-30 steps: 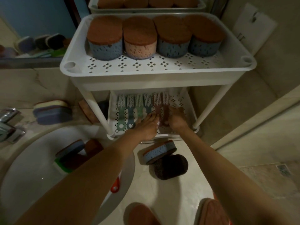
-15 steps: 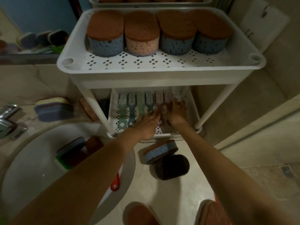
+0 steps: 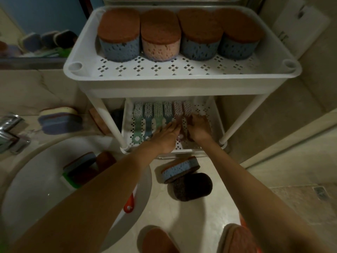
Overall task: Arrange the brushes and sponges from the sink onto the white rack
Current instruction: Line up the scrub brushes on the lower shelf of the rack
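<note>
The white rack stands on the counter. Four sponges stand in a row on its upper shelf. On the lower shelf a row of brushes lies side by side, green and blue at the left, two pink ones at the right. My left hand rests with straight fingers on the handles near the first pink brush. My right hand covers and grips the handle of the rightmost pink brush. In the sink lie several sponges and a red-handled brush.
A blue sponge leans on a dark one on the counter in front of the rack. Two brown sponges lie at the near edge. A stacked sponge and the tap are at the left.
Both hands have stayed on the pink brushes' handles and slid slightly deeper into the lower shelf. My view has shifted a little.
</note>
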Demonstrator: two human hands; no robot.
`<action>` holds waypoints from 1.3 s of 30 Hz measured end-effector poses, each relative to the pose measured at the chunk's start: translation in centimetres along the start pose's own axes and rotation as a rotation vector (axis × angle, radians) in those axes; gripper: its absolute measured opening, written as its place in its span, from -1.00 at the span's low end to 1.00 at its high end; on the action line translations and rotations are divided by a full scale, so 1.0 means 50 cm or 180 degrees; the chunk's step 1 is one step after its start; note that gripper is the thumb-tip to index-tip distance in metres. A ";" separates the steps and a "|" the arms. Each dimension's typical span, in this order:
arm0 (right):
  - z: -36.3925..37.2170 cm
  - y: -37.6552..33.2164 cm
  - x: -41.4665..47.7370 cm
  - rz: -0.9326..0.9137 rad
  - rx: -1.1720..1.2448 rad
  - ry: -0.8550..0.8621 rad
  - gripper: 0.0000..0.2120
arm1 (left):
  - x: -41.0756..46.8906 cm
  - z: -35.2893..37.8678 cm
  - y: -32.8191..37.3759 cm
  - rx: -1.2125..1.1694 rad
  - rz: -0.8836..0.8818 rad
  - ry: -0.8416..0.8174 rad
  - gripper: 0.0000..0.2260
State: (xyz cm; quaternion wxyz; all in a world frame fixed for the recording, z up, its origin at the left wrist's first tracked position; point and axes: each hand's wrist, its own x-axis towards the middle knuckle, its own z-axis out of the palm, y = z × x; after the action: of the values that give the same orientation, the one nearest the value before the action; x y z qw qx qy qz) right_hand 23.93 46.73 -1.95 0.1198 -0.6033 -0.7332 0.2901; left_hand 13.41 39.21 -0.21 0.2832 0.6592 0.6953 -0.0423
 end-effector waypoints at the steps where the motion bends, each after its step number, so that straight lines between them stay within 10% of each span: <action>1: -0.001 -0.002 -0.001 0.0008 0.0010 -0.0006 -0.67 | 0.000 0.000 -0.002 -0.0026 0.0004 -0.0008 -0.45; 17: -0.001 -0.132 -0.249 -0.0620 0.1115 0.1061 -0.80 | -0.251 -0.063 0.010 -0.1657 -0.0406 0.1736 -0.74; 23: 0.102 -0.266 -0.428 -0.0769 0.1666 0.0526 -0.83 | -0.466 0.014 -0.099 -0.2612 -0.1219 0.2262 -0.81; 39: 0.504 -0.681 -0.664 -0.1621 0.0068 -0.1988 -0.76 | -0.864 0.120 -0.666 -0.2740 -0.3047 0.2654 -0.79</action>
State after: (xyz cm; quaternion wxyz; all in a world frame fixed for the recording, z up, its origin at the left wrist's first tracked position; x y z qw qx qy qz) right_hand -8.98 4.42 3.03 -0.0345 -0.2839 -0.8573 0.4281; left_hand -17.14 -6.17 3.71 0.1800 0.0792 0.9094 0.3664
